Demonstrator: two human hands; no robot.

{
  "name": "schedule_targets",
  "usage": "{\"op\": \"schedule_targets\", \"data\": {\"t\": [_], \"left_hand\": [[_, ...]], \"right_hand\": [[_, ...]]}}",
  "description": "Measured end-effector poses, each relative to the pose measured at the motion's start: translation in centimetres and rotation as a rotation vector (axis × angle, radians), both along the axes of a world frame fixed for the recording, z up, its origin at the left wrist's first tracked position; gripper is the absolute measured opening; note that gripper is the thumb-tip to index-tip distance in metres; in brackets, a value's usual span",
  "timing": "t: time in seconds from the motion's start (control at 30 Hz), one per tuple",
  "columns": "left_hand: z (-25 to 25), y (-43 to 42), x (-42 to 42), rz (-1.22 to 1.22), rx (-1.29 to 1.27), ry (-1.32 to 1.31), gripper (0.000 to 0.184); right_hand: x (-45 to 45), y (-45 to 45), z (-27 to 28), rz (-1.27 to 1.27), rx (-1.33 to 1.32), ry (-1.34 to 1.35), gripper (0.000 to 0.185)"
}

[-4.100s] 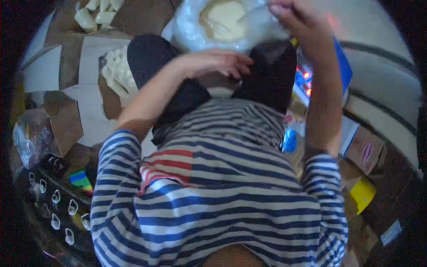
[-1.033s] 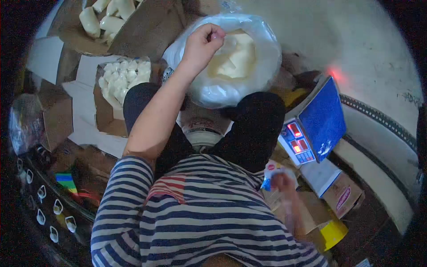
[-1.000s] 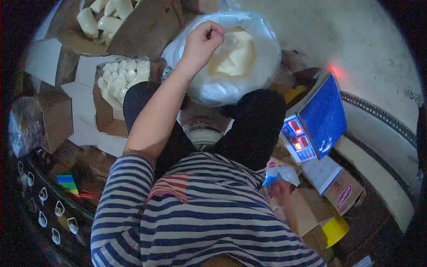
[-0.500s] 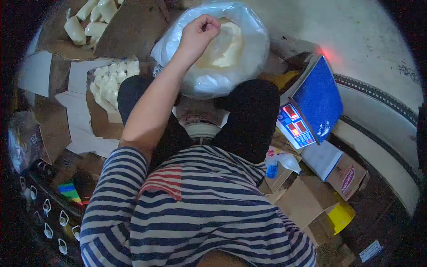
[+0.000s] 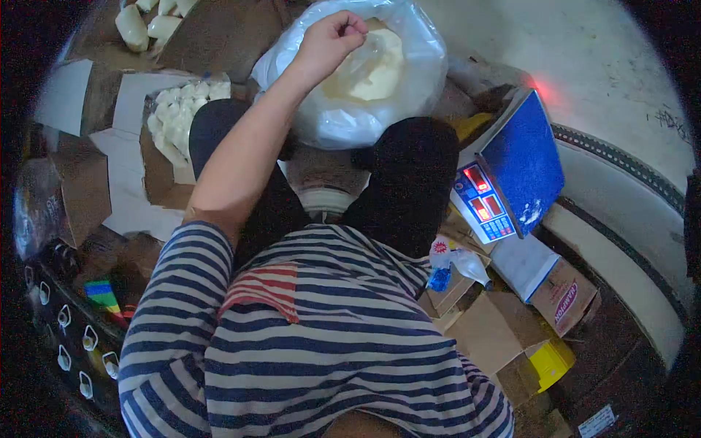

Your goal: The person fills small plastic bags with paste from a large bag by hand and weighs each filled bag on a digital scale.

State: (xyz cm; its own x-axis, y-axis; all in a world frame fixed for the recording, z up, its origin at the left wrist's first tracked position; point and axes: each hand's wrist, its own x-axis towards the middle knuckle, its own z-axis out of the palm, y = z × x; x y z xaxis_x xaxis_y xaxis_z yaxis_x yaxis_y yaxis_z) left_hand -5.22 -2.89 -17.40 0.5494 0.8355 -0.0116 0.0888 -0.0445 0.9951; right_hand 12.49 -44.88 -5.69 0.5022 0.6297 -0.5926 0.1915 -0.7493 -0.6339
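Note:
My left hand is over the left side of a large tub lined with clear plastic. Its fingers are curled in a pinch; what they hold, if anything, I cannot make out. A hazy, see-through patch shows just below the fingertips, perhaps thin plastic. Inside the liner lies a pale cream-coloured mass. The tub stands beyond my knees. My right hand is out of view; only the striped right sleeve shows at the lower right.
On the left, an open carton holds small pale filled bags; larger ones lie in a box above. A blue scale with lit red digits is at my right. Cartons and a yellow container sit below it.
The view has shifted slightly, so the tub and hand appear higher in the picture. My left hand keeps the same pinch over the tub.

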Motion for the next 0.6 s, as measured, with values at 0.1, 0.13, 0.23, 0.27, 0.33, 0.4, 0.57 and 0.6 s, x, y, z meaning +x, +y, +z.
{"op": "schedule_targets", "data": {"t": [0.1, 0.13, 0.23, 0.27, 0.33, 0.4, 0.57, 0.6], "left_hand": [[0.0, -0.3, -0.6, -0.018, 0.008, -0.027, 0.01], [-0.1, -0.5, -0.9, -0.01, 0.007, -0.022, 0.01], [-0.1, -1.1, -1.6, 0.041, 0.1, -0.022, 0.013], [0.1, -1.3, -1.9, 0.036, 0.089, -0.04, 0.013], [0.5, -1.8, -2.4, 0.031, 0.077, -0.053, 0.013], [1.1, -2.1, -2.8, 0.029, 0.112, -0.011, 0.012], [1.4, -2.0, -2.7, -0.013, 0.031, -0.058, 0.011], [1.5, -1.9, -2.6, -0.006, 0.041, -0.054, 0.011]], "right_hand": [[0.3, 0.0, -0.2, 0.009, 0.019, 0.0, 0.023], [0.4, 0.0, -0.2, 0.014, 0.023, -0.001, 0.023], [0.6, 0.0, -0.4, 0.028, 0.037, -0.003, 0.024], [0.6, 0.1, -0.6, 0.03, 0.038, -0.002, 0.024], [0.7, 0.1, -0.5, 0.029, 0.045, 0.0, 0.024], [0.8, -0.1, -0.4, 0.03, 0.046, -0.006, 0.024], [1.0, 0.4, 0.0, 0.028, 0.05, -0.02, 0.025], [1.0, 0.7, 0.0, 0.026, 0.055, -0.024, 0.025]]}}
